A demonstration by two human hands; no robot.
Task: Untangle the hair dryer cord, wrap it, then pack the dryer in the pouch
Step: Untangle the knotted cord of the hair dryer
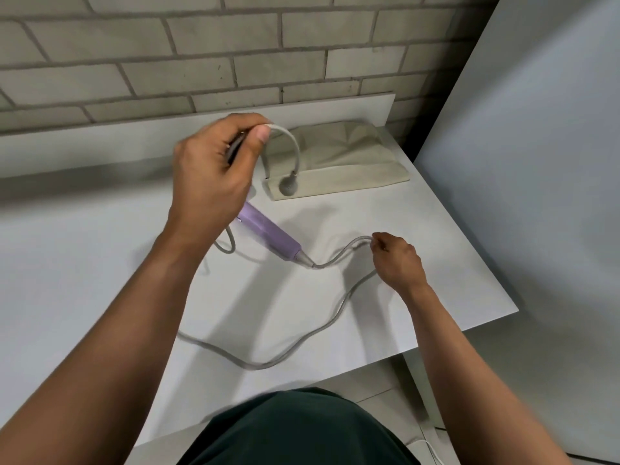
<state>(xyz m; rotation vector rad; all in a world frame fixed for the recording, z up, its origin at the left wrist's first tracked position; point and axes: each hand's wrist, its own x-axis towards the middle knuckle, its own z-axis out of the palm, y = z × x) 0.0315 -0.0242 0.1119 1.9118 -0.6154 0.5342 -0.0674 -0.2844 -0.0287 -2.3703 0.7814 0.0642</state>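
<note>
Left hand (214, 169) raised at 11 o'clock, clamped on the cord (255, 366) near the dangling plug (288, 186), probably lifting slack clear. Right hand (397, 260), well apart at 3, pinches a loop. Dryer (268, 234) lies mid-desk (84, 263); pouch (339, 159) at 1. Desk edge close at 4; open room toward 9.

One wide-angle camera on the person's head looks forward and steeply down at the worktop (100, 263), facing a brick wall (167, 45) across the top of the frame. It is close: both forearms run in from the lower corners, a dark shirt (295, 431) fills the bottom centre, and the raised left hand (211, 176) looms large and blurred at upper centre. The right hand (397, 260) at centre right and the cord (265, 365) loop at lower centre look smaller.
</note>
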